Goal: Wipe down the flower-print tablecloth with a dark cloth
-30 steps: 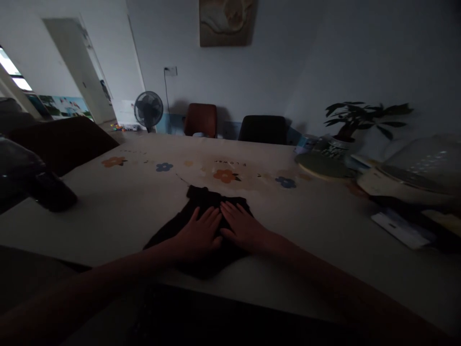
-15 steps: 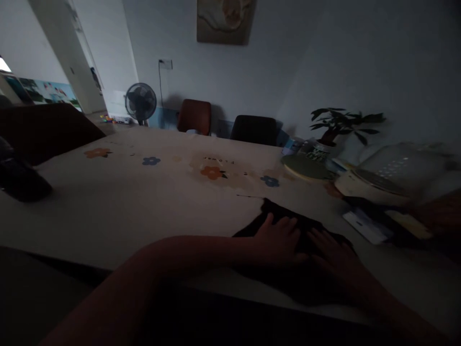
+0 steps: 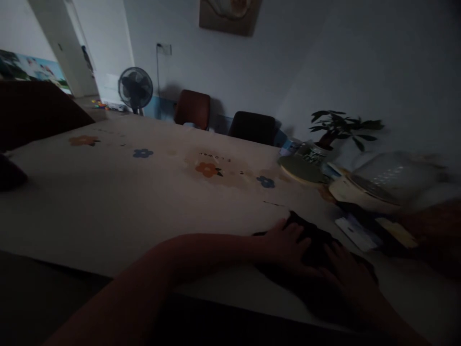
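Observation:
A black cloth (image 3: 313,234) lies spread near the front right of the table, with a thin dark cord reaching from its far corner. My left hand (image 3: 288,245) rests on its left part, palm down with the fingers apart. On the right part of the cloth lies my right hand (image 3: 349,271), fingers stretched out and flat. The two hands are close together, thumbs nearly meeting. Dim light hides the cloth's folds, and I cannot tell what kind of garment or bag it is.
The table (image 3: 118,206) has a pale flower-printed cover. To the right are a phone-like white object (image 3: 356,234), a white pot (image 3: 360,192), a round green mat (image 3: 302,168) and a potted plant (image 3: 326,137). A dark object (image 3: 10,174) stands at the left edge. Chairs (image 3: 252,126) and a fan (image 3: 136,88) stand beyond.
Both hands and the black cloth have shifted right and slightly nearer to me across the table. The camera's view has tilted and turned a little.

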Motion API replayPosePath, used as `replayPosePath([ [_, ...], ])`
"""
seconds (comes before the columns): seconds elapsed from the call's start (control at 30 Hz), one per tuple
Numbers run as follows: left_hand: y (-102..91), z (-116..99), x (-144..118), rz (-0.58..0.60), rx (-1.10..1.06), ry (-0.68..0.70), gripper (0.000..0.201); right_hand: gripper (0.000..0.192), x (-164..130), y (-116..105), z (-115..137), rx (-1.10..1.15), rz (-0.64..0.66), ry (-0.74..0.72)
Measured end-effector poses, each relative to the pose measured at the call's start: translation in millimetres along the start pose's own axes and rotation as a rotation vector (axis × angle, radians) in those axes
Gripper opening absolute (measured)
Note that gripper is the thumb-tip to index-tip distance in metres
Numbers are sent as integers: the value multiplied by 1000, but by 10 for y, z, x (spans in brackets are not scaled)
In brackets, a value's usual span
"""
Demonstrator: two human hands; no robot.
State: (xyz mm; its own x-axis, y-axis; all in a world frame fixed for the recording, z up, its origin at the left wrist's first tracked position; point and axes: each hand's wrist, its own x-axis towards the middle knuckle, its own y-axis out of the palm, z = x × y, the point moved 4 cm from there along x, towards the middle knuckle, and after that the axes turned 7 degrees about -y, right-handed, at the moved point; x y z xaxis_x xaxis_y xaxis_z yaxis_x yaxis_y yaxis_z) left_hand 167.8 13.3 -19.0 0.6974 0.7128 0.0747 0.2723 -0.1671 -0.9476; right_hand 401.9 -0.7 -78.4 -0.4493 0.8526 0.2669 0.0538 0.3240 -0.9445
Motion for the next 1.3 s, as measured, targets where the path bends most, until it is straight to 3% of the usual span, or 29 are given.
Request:
replayPosePath([
  [0.23,-258,210,-1030,-20,144,-45,83,76,259,-86,899,120,-72,-319],
  [0.47,-443,519,-2251,-153,219,-119,80,82,722,-558,2210,191,-199,-684],
  [0.6,-556,837,-2875,-89,185,-269,78,82,1037,-711,2910,231,-224,-834],
  [0.8,-754,1476,-3824,-55,240,-579,74,76,1667,-772,4022,315,-14,-967],
  [1.0,-883,2030,-4895,-100,388,-876,60,81,2171,-1071,5180,474,199,-1053],
  [1.13,-966,2373,-5592,-133,449,-989,49,84,2386,-1228,5871,559,285,-1079],
  [1.23,-1059,2558,-5927,-169,507,-1057,47,84,2572,-1272,6306,621,300,-1085],
  [1.3,-1120,2594,-6014,-188,529,-1118,48,82,2685,-1268,6503,647,285,-1068],
])
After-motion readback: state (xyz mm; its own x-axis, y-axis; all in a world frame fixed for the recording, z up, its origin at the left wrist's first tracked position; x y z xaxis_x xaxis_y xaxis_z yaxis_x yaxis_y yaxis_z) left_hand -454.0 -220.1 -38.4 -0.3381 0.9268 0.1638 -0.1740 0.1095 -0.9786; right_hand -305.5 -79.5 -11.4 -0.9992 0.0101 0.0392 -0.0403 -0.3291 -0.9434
